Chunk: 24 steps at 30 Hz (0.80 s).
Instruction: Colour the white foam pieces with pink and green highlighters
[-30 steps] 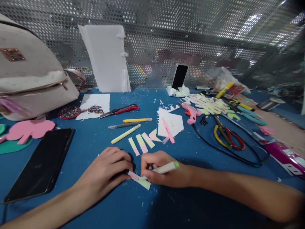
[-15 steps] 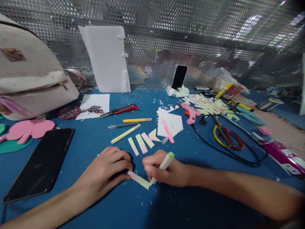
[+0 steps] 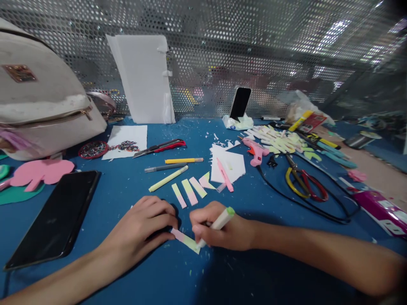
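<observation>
Strip [image 3: 185, 240] is held down by the left hand [image 3: 148, 222], free end near the marker [image 3: 223, 219] the right hand [image 3: 231, 232] grips.

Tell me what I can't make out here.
All in the head view:
Pink-and-green paper strip: how far its pink end runs is hidden under the left hand.
White marker with green end: part of its barrel is hidden by the right hand.
Cream zippered backpack: cut off by the left edge.
Slim pink pen: any print is too small to read.
</observation>
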Available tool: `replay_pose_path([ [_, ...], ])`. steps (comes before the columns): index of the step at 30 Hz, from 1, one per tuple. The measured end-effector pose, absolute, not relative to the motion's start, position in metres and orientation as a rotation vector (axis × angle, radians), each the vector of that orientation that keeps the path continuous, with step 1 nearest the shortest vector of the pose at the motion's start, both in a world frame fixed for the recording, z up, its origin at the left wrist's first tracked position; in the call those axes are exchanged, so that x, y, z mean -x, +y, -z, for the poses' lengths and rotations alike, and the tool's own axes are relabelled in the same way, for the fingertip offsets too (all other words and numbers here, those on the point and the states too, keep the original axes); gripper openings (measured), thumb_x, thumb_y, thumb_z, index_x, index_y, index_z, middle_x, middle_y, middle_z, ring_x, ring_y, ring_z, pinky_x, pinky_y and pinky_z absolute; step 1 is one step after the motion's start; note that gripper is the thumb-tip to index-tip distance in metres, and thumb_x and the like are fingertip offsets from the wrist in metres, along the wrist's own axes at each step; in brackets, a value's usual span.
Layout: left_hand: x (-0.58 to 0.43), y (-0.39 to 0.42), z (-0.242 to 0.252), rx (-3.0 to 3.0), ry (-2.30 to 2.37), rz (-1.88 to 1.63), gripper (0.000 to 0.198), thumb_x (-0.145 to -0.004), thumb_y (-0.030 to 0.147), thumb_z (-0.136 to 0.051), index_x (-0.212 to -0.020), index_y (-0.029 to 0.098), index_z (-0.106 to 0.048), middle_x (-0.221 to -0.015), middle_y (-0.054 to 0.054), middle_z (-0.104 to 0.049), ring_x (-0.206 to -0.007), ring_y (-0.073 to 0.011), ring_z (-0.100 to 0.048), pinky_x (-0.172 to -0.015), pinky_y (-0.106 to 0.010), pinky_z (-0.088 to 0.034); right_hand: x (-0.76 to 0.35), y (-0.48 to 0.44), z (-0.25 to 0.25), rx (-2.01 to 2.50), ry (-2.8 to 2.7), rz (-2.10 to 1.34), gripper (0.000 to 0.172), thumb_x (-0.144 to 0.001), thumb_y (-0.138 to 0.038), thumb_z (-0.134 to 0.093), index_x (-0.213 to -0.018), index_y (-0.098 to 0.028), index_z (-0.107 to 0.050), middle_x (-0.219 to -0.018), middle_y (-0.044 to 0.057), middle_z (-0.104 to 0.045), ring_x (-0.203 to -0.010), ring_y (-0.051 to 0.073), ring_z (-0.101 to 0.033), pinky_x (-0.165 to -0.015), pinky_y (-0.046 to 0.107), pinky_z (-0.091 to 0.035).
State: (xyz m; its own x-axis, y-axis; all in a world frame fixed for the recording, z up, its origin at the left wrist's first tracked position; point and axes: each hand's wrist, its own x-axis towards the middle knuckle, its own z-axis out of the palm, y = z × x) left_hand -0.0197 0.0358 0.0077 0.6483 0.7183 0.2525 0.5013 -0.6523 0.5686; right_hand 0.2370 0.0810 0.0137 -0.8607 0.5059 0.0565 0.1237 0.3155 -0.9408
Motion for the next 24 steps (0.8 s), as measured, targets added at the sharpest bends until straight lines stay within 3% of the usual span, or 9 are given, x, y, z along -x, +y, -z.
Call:
replay_pose_path([
  [2, 0.0200, 0.0364, -0.0079, -2.416, 0.950, -0.624, 0.018, -0.111, 0.030, -0.048, -0.108, 0.024, -0.065, -0.110, -0.006, -0.065, -0.100, -0.0237, -0.056, -0.089, -0.036, -0.041, -0.2376, 0.0812, -0.0125, 0.539, -2.237, -1.609, 0.042, -0.103, -0.041, -0.049, -0.071, -0.015, -0.057, -0.061, -0.003, -0.051, -0.055, 0.009, -0.046, -0.052, 0.020, -0.034],
  [6, 0.0214, 0.0372, -0.0079, -2.418, 0.950, -0.590, 0.014, -0.109, 0.026, -0.052, -0.107, 0.024, -0.066, -0.110, -0.006, -0.066, -0.100, -0.0231, -0.057, -0.089, -0.036, -0.042, -0.2382, 0.0822, -0.0113, 0.594, -2.227, -1.522, 0.029, -0.100, -0.036, -0.056, -0.082, -0.014, -0.062, -0.068, -0.002, -0.058, -0.060, 0.010, -0.051, -0.056, 0.020, -0.037],
  [10, 0.0213, 0.0369, -0.0075, -2.416, 0.946, -0.608, 0.016, -0.109, 0.026, -0.051, -0.108, 0.024, -0.067, -0.110, -0.007, -0.066, -0.101, -0.0235, -0.058, -0.089, -0.036, -0.043, -0.2390, 0.0830, -0.0101, 0.471, -2.226, -1.693, 0.046, -0.104, -0.042, -0.050, -0.070, -0.014, -0.060, -0.058, -0.002, -0.054, -0.052, 0.008, -0.049, -0.050, 0.019, -0.035],
  [15, 0.0199, 0.0365, -0.0082, -2.411, 0.955, -0.623, 0.016, -0.110, 0.028, -0.050, -0.108, 0.025, -0.066, -0.109, -0.006, -0.066, -0.101, -0.0236, -0.057, -0.089, -0.035, -0.042, -0.2388, 0.0827, -0.0086, 0.588, -2.174, -1.571, 0.036, -0.101, -0.041, -0.056, -0.080, -0.013, -0.063, -0.066, -0.001, -0.058, -0.058, 0.009, -0.050, -0.054, 0.020, -0.036],
  [18, 0.0202, 0.0366, -0.0085, -2.417, 0.953, -0.629, 0.014, -0.109, 0.028, -0.052, -0.107, 0.025, -0.066, -0.109, -0.005, -0.066, -0.101, -0.0235, -0.058, -0.089, -0.034, -0.042, -0.2390, 0.0831, -0.0088, 0.499, -2.204, -1.684, 0.046, -0.103, -0.043, -0.053, -0.069, -0.013, -0.060, -0.059, -0.001, -0.056, -0.052, 0.008, -0.048, -0.049, 0.020, -0.033],
  [24, 0.0207, 0.0364, -0.0083, -2.413, 0.955, -0.614, 0.016, -0.109, 0.026, -0.052, -0.107, 0.024, -0.067, -0.109, -0.006, -0.066, -0.100, -0.0230, -0.058, -0.089, -0.035, -0.043, -0.2383, 0.0832, -0.0116, 0.596, -2.176, -1.588, 0.048, -0.102, -0.052, -0.052, -0.072, -0.015, -0.057, -0.063, -0.002, -0.054, -0.056, 0.010, -0.046, -0.052, 0.021, -0.034],
])
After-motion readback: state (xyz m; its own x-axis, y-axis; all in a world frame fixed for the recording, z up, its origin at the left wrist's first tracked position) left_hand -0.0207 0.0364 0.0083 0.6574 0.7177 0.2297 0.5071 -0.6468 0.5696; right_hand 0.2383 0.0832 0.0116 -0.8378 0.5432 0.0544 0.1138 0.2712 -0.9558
